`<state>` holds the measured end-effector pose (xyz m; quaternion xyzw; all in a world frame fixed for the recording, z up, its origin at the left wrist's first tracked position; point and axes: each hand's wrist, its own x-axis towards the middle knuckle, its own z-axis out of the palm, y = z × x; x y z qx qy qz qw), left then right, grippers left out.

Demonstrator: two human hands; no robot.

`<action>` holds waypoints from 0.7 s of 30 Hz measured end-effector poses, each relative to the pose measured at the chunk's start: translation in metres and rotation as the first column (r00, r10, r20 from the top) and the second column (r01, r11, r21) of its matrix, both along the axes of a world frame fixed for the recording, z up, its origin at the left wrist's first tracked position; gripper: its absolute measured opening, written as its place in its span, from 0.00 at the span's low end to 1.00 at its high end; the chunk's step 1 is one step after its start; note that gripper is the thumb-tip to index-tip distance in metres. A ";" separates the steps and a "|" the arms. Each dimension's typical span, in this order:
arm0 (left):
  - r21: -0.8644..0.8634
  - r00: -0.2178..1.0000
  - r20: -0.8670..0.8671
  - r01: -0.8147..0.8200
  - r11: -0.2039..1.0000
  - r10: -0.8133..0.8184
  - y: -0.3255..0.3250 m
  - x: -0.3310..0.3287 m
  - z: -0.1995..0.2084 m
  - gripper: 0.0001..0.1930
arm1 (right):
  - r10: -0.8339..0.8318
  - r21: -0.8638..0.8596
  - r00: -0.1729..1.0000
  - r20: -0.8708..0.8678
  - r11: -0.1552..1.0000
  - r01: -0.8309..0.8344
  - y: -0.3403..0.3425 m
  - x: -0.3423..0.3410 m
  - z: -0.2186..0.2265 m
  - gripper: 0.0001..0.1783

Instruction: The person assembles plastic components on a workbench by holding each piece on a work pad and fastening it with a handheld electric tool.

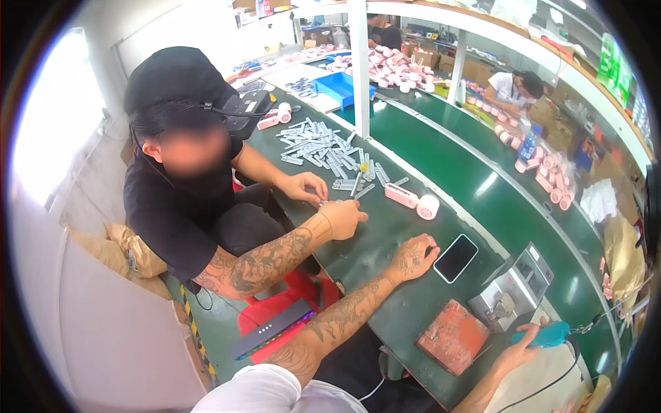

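Teal hand tool (555, 335) sits at the bench's right end, in the right hand (518, 354): fingers wrapped around its left end, so that grip is closed on it. Tool's long axis runs roughly crosswise, body pointing right, away from the palm; a metal coil (584, 329) and a dark cord are at its far end. Key relation: right hand is the near one by a wide margin, and the grey metal box (506, 301) stands just beyond and left of the tool, apart from it. Reddish block (452, 339) lies flat left of the right hand, near the box. Left hand (412, 257) rests palm-down on the dark bench (375, 265), well apart from the tool, fingers loosely bent; can't tell if anything is under them. Phone (456, 259) lies face-up just right of it. Pink device (412, 199) lies beyond the left hand, long axis slanting, round head toward the phone. Farther out: co-worker's hands (341, 219) work close together by a pile of grey strips (318, 146). Past the white post (359, 69), more pink devices (396, 69) heap up near a blue tray (332, 96).
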<state>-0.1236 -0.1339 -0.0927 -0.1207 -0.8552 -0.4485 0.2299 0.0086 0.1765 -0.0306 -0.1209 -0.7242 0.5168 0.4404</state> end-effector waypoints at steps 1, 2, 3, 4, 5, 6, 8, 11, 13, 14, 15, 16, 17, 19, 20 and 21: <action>0.031 1.000 0.012 0.005 0.999 -0.005 -0.001 0.000 0.000 0.10 | -0.011 -0.006 1.000 -0.001 1.000 0.011 -0.002 -0.001 0.001 0.26; 0.036 1.000 0.007 -0.001 0.999 0.000 -0.001 -0.002 0.001 0.10 | -0.005 -0.001 1.000 -0.006 1.000 0.005 -0.003 -0.003 0.002 0.26; 0.030 1.000 0.021 0.001 1.000 -0.002 -0.002 -0.001 0.004 0.09 | -0.004 -0.024 1.000 0.011 1.000 0.004 -0.004 -0.003 0.002 0.21; 0.027 0.999 0.036 0.002 1.000 -0.003 -0.001 0.001 0.005 0.09 | -0.001 -0.044 1.000 0.029 0.999 0.003 -0.003 -0.002 0.004 0.25; 0.034 0.999 0.039 -0.004 0.999 0.002 -0.002 0.003 0.007 0.09 | 0.004 -0.037 0.999 0.032 0.999 -0.003 -0.005 0.000 0.005 0.25; 0.028 0.999 0.045 -0.004 1.000 0.003 -0.003 0.005 0.009 0.09 | -0.008 -0.024 1.000 0.026 1.000 0.009 -0.007 0.002 0.005 0.25; 0.028 0.999 0.039 -0.007 1.000 0.005 0.000 0.005 0.013 0.09 | -0.017 -0.006 1.000 0.008 1.000 0.017 -0.003 0.000 0.002 0.25; -0.056 0.999 0.030 -0.010 0.998 0.011 0.000 0.005 0.003 0.12 | 0.003 0.051 0.999 -0.040 0.999 -0.001 0.008 -0.004 -0.016 0.26; -0.086 0.998 0.063 0.006 0.996 0.000 -0.001 0.008 0.011 0.12 | 0.033 0.011 0.999 0.004 0.999 -0.033 0.001 0.001 -0.008 0.26; -0.105 0.995 0.098 0.026 0.994 -0.016 0.001 0.010 0.013 0.13 | 0.060 -0.021 0.997 0.048 0.998 -0.059 -0.003 0.007 -0.002 0.26; -0.118 0.995 0.096 0.016 0.993 -0.005 0.000 0.010 0.013 0.14 | 0.061 -0.044 0.998 0.016 0.997 -0.061 -0.008 0.006 0.004 0.26; -0.123 0.995 0.097 0.027 0.992 -0.015 0.000 0.008 0.011 0.14 | 0.051 -0.049 0.999 0.018 0.998 -0.050 -0.009 0.005 0.004 0.26; -0.147 0.995 0.099 0.015 0.989 -0.001 -0.001 0.006 0.009 0.14 | 0.059 -0.041 0.998 -0.003 0.997 -0.059 -0.008 0.004 0.003 0.27; -0.173 0.996 0.090 0.016 0.985 0.000 -0.001 0.004 0.006 0.13 | 0.061 -0.042 0.998 -0.008 0.997 -0.061 -0.005 0.003 0.002 0.28; -0.177 0.995 0.095 0.026 0.984 -0.009 0.001 0.003 0.006 0.13 | 0.051 -0.047 0.999 -0.004 0.998 -0.051 -0.004 0.003 0.002 0.28; -0.181 0.996 0.087 0.024 0.983 -0.008 0.002 0.003 0.005 0.13 | 0.073 -0.074 0.997 -0.002 0.995 -0.073 -0.004 0.004 0.002 0.28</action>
